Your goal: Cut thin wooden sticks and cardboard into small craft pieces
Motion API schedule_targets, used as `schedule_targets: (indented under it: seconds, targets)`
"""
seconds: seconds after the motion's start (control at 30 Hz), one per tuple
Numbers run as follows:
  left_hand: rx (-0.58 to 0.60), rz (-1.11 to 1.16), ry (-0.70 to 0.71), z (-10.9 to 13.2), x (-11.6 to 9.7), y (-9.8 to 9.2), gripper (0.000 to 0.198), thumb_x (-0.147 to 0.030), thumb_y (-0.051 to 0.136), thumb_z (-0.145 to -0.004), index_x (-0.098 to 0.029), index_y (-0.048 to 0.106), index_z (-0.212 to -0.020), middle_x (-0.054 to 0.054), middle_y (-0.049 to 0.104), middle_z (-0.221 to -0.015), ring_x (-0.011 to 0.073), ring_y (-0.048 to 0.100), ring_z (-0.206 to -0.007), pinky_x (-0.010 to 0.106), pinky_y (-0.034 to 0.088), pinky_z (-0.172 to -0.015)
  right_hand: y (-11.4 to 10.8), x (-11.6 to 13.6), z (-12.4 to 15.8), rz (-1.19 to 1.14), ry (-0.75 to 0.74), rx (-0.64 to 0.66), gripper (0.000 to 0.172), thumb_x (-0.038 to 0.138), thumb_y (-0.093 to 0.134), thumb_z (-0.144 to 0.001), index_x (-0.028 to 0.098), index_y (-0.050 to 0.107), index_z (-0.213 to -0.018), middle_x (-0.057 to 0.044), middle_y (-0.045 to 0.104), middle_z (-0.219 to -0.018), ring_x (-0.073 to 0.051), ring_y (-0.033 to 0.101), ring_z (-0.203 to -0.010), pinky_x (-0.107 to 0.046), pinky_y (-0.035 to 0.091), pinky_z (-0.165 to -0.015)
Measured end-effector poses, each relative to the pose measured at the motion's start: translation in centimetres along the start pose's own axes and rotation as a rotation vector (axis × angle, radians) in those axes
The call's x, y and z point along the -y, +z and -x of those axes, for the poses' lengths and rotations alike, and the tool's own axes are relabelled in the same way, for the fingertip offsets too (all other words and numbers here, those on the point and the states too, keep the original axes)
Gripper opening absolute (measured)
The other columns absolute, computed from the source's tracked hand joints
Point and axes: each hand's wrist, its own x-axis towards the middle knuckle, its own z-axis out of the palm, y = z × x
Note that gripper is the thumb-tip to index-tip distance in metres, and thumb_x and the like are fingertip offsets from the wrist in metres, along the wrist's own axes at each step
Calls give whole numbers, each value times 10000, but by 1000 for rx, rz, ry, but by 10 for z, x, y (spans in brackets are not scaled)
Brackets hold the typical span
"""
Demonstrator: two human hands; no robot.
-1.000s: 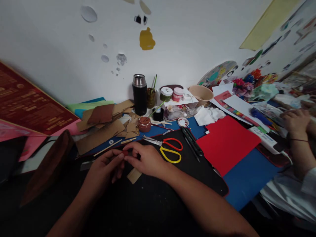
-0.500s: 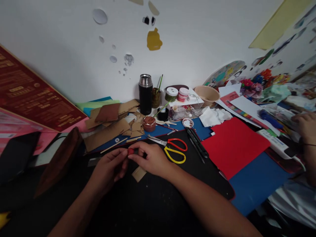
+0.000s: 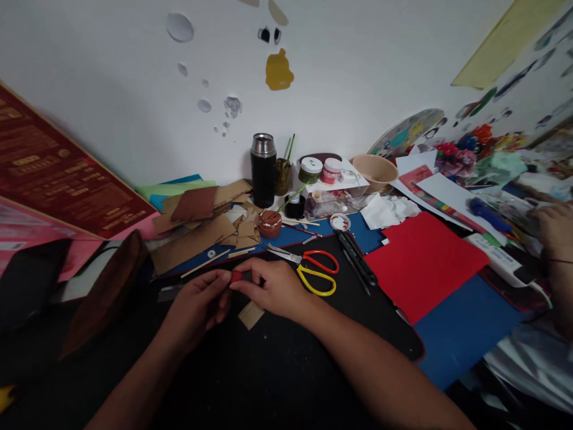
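Note:
A small dark red piece [image 3: 236, 276], perhaps paper, is pinched between the fingertips of both hands above the black mat [image 3: 286, 370]. My left hand [image 3: 203, 301] grips it from the left with thumb and forefinger. From the right, my right hand [image 3: 271, 286] holds its other side, fingers curled. Under the right hand lies a small tan cardboard piece [image 3: 251, 315]. Scissors [image 3: 317, 272] with one red and one yellow handle rest just right of the right hand. Thin wooden sticks [image 3: 205, 264] lie beyond the left hand.
Behind stand a black flask [image 3: 263, 173], a brown paint jar [image 3: 270, 225] and cardboard scraps [image 3: 192, 243]. Rightward are a black cutter [image 3: 357, 257], red paper [image 3: 427, 263] and a power strip [image 3: 499, 260]. A brown boat-shaped piece [image 3: 105, 298] lies left. Another person's hand [image 3: 557, 224] is far right.
Both hands keep nearly the same place and grip on the red piece. The whole view has shifted very slightly.

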Motion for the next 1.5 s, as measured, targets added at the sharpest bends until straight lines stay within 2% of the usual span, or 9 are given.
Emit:
schedule_targets:
  seconds: [0.1, 0.27, 0.43, 0.6, 0.93, 1.23, 1.4, 1.5]
  targets:
    - [-18, -21, 6, 1, 1, 0, 539, -647, 830, -693, -167, 586, -716, -61, 507, -501, 61, 412, -354, 141, 222, -312, -1, 1, -1, 9, 11, 4, 264, 443, 716, -954, 221, 753, -1091, 59, 571, -655, -100, 505, -585, -216, 319, -579]
    - [-20, -36, 4, 1, 0, -1, 514, -604, 868, -665, -163, 647, -809, -74, 499, -505, 59, 414, -362, 135, 223, -327, 1, 0, -1, 40, 11, 14, 282, 404, 723, -956, 235, 723, -1183, 62, 586, -678, -100, 511, -594, -218, 312, -577]
    - [-9, -39, -15, 1, -2, -2, 492, -597, 853, -682, -168, 627, -763, -73, 478, -497, 65, 417, -362, 140, 203, -330, 0, -1, -1, 46, -12, 34, 291, 443, 707, -961, 247, 718, -1177, 55, 613, -714, -102, 551, -620, -208, 342, -591]
    - [10, -12, -13, 1, 0, -3, 465, -568, 845, -717, -173, 599, -735, -79, 450, -495, 62, 402, -363, 147, 209, -334, -1, 2, 0, 34, -54, 52, 335, 403, 690, -979, 254, 676, -1279, 41, 660, -781, -112, 593, -673, -210, 400, -647]
    - [10, -16, -16, 0, -2, -2, 528, -621, 868, -659, -159, 621, -725, -61, 493, -499, 62, 410, -376, 144, 229, -335, 1, -2, -1, 70, -18, 11, 296, 445, 733, -942, 231, 724, -1146, 53, 629, -726, -96, 532, -594, -214, 331, -573]
    - [45, -33, -35, 0, -1, -2, 475, -582, 841, -710, -174, 599, -730, -64, 494, -504, 72, 433, -382, 157, 222, -350, 1, -2, 0, 56, -19, 37, 298, 456, 708, -956, 243, 702, -1164, 60, 607, -720, -97, 522, -590, -212, 327, -579]
    - [55, -3, 8, -1, 1, -3, 468, -581, 807, -750, -178, 570, -719, -67, 482, -511, 76, 447, -384, 164, 232, -350, 1, -3, 0, -1, -39, 52, 307, 398, 679, -984, 239, 684, -1246, 52, 616, -715, -108, 556, -624, -211, 368, -616]
    - [70, -20, 9, -3, 2, -3, 496, -617, 784, -763, -176, 561, -713, -62, 486, -510, 72, 432, -374, 162, 206, -342, 2, -3, 1, -34, -39, 32, 278, 361, 666, -995, 212, 692, -1228, 60, 589, -673, -107, 533, -599, -215, 371, -616]
